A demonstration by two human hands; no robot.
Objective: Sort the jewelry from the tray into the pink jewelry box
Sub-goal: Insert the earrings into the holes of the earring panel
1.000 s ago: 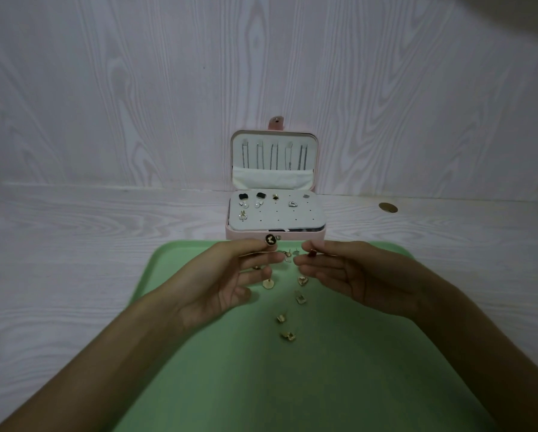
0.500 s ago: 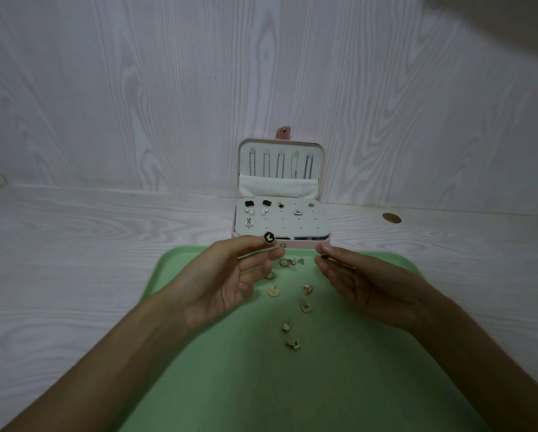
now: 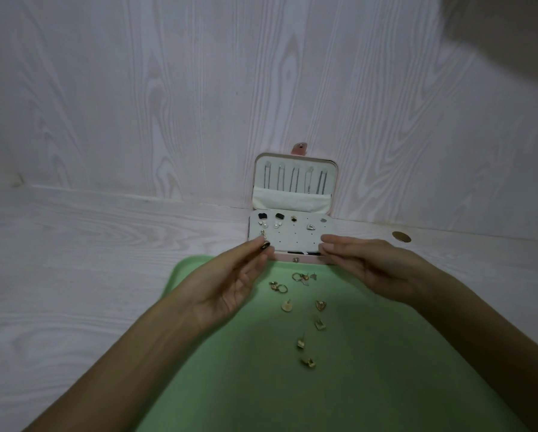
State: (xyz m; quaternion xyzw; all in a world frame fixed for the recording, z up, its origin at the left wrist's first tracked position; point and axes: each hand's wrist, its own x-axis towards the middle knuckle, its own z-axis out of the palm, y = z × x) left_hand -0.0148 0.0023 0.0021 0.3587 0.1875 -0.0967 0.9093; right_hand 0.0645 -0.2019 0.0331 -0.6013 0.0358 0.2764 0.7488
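The pink jewelry box [image 3: 305, 259] stands open against the wall, its lid up. Its white earring panel [image 3: 295, 238] carries several earrings in the top rows. In front of it lies the green tray [image 3: 292, 400] with several gold earrings [image 3: 288, 305] scattered on it. My left hand [image 3: 230, 288] pinches a round black earring [image 3: 265, 245] at the panel's front left corner. My right hand [image 3: 373, 266] has its thumb and fingertips together at the box's front right corner. I cannot see whether anything is between them.
A small brown disc [image 3: 401, 236] lies on the white wood-grain table to the right of the box. The wall stands directly behind the box. Bare table extends left and right of the tray.
Both hands rose from over the tray and moved apart, the left with the black earring to the box's left corner, the right to its right corner.
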